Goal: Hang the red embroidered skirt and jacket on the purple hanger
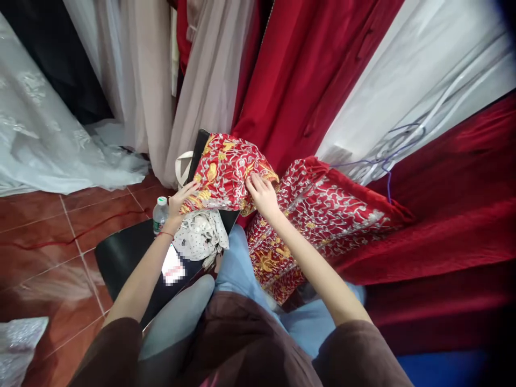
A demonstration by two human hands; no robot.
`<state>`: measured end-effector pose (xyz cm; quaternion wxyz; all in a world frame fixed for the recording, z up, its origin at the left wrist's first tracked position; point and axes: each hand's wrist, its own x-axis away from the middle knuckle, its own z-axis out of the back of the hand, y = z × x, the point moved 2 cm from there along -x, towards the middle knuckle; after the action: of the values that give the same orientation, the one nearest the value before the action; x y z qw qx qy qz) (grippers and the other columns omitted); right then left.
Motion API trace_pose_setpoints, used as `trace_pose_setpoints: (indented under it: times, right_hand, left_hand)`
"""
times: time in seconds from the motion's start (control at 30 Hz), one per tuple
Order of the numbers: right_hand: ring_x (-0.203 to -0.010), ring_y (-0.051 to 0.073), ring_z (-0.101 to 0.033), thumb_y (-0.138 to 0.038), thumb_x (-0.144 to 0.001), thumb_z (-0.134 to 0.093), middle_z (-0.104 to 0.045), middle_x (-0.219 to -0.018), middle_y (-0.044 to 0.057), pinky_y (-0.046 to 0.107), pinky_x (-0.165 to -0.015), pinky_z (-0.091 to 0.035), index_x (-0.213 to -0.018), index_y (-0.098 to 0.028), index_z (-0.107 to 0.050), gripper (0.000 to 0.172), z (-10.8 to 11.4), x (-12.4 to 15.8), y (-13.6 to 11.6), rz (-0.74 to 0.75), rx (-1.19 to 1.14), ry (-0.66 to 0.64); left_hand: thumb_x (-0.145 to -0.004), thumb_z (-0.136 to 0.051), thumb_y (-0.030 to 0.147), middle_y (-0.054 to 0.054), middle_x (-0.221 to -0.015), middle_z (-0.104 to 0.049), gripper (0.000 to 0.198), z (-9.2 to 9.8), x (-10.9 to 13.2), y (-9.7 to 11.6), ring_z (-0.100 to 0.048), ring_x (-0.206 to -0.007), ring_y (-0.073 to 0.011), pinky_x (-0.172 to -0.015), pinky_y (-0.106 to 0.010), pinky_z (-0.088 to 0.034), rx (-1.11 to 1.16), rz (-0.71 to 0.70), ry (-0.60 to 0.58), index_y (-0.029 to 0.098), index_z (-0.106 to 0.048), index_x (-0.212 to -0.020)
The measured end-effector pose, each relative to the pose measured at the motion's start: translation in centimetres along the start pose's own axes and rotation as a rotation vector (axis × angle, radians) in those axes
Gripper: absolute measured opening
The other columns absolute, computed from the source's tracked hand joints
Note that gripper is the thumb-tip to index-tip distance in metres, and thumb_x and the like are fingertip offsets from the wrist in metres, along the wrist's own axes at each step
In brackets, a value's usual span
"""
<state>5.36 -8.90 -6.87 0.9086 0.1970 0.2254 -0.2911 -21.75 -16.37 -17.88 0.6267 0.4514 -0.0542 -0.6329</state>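
A red garment piece with silver and gold embroidery [229, 166] lies over the black chair ahead of me, its cloth bunched at the right. My left hand [182, 200] holds its left edge, fingers over the top and the thumb hidden. On the right part, my right hand [263, 196] grips a fold of the cloth between bent fingers. More of the same embroidered red fabric [318, 209] spreads down to the right, beside my knees. Under the left edge of the piece sits a crumpled white dotted cloth [199, 236].
On the black seat [121, 258] are a clear water bottle [160, 215] and a lit phone [173, 266]. Pale gowns [149, 97] and red gowns [298, 80] hang ahead. Tangled cables [382, 156] run along the right wall. A red cord [80, 234] crosses the tiled floor.
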Motion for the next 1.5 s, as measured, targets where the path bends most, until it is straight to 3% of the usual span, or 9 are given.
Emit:
trace_pose_setpoints:
  times: [0.17,0.3,0.47,0.57,0.73,0.93,1.1,1.33,1.5]
  right_hand:
    - [-0.146,0.031,-0.039,-0.007,-0.097,-0.036,-0.046,-0.151,0.023,0.053,-0.116,-0.039,-0.136,-0.009,-0.057,0.044,-0.9,1.3,0.6,0.049,-0.029,-0.002]
    - [-0.147,0.031,-0.037,-0.002,-0.091,-0.042,-0.042,-0.153,0.025,0.054,-0.117,-0.036,-0.133,-0.007,-0.058,0.046,-1.3,1.5,0.2,0.042,-0.055,-0.026]
    - [-0.14,0.024,-0.049,-0.011,-0.086,-0.05,-0.055,-0.147,0.014,0.049,-0.117,-0.036,-0.131,-0.017,-0.061,0.047,1.3,3.5,2.3,0.153,-0.279,-0.028]
    - [-0.115,0.023,-0.066,-0.022,-0.089,-0.049,-0.073,-0.119,0.007,0.044,-0.105,-0.046,-0.113,-0.021,-0.068,0.031,3.7,6.5,6.2,-0.066,-0.46,0.066]
    - [-0.077,0.02,-0.067,-0.023,-0.082,-0.053,-0.073,-0.083,0.006,0.037,-0.085,-0.052,-0.085,-0.019,-0.065,0.013,5.3,12.1,13.7,-0.665,-0.614,0.237]
    - [-0.056,0.015,-0.063,-0.024,-0.083,-0.051,-0.065,-0.065,-0.001,0.03,-0.066,-0.054,-0.087,-0.02,-0.056,0.007,4.8,13.5,17.2,-0.815,-0.727,0.24]
    - [-0.058,0.015,-0.062,-0.043,-0.086,-0.057,-0.064,-0.069,-0.001,0.028,-0.061,-0.052,-0.094,-0.021,-0.052,0.024,3.0,12.9,16.1,-0.9,-0.788,0.336]
    - [-0.063,0.018,-0.064,-0.042,-0.094,-0.042,-0.064,-0.065,0.0,0.03,-0.07,-0.052,-0.089,-0.024,-0.052,0.022,0.5,13.0,10.4,-0.956,-0.813,0.448]
    - [-0.068,0.022,-0.065,-0.048,-0.099,-0.036,-0.065,-0.068,0.001,0.033,-0.072,-0.051,-0.096,-0.025,-0.058,0.031,-0.7,16.5,7.7,-1.053,-0.706,0.411]
  left_hand:
    - [-0.088,-0.039,0.017,-0.01,-0.148,-0.054,0.054,0.8,-0.2,-1.8,-0.053,-0.135,-0.0265,-0.109,-0.043,-0.047,-0.217,-0.156,-0.084,0.022,-0.057,-0.14]
    - [-0.089,-0.037,0.015,-0.006,-0.133,-0.066,0.043,-0.1,-0.4,0.7,-0.061,-0.124,-0.0242,-0.1,-0.039,-0.052,-0.258,-0.141,-0.076,0.027,-0.069,-0.115]
    - [-0.098,-0.035,0.028,-0.013,-0.132,-0.062,0.04,-2.8,-2.1,8.8,-0.059,-0.124,-0.0253,-0.105,-0.038,-0.047,-0.201,-0.185,0.163,0.018,-0.056,-0.13]
    - [-0.098,-0.036,0.028,-0.017,-0.132,-0.06,0.039,-4.7,-3.8,14.5,-0.053,-0.129,-0.0272,-0.111,-0.04,-0.042,-0.177,-0.26,0.24,0.013,-0.056,-0.127]
    - [-0.094,-0.041,0.024,-0.016,-0.14,-0.056,0.039,-9.1,-8.8,25.3,-0.046,-0.135,-0.0277,-0.119,-0.045,-0.032,-0.092,-0.508,0.149,0.014,-0.057,-0.128]
    - [-0.096,-0.042,0.034,-0.019,-0.143,-0.056,0.046,-16.4,-17.7,34.7,-0.044,-0.139,-0.0292,-0.123,-0.048,-0.021,-0.046,-0.508,-0.024,0.009,-0.055,-0.132]
    - [-0.103,-0.028,0.037,-0.015,-0.106,-0.074,0.048,-19.3,-17.8,35.0,-0.064,-0.107,-0.0265,-0.11,-0.044,-0.033,-0.17,-0.488,-0.216,0.013,-0.07,-0.102]
    - [-0.104,-0.027,0.042,-0.013,-0.106,-0.072,0.048,-18.0,-15.7,34.1,-0.063,-0.104,-0.0272,-0.097,-0.039,-0.038,-0.227,-0.541,-0.221,0.017,-0.068,-0.105]
    - [-0.101,-0.038,0.039,-0.013,-0.103,-0.071,0.038,-18.3,-16.0,33.9,-0.062,-0.103,-0.0268,-0.1,-0.039,-0.037,-0.226,-0.546,-0.236,0.017,-0.065,-0.115]
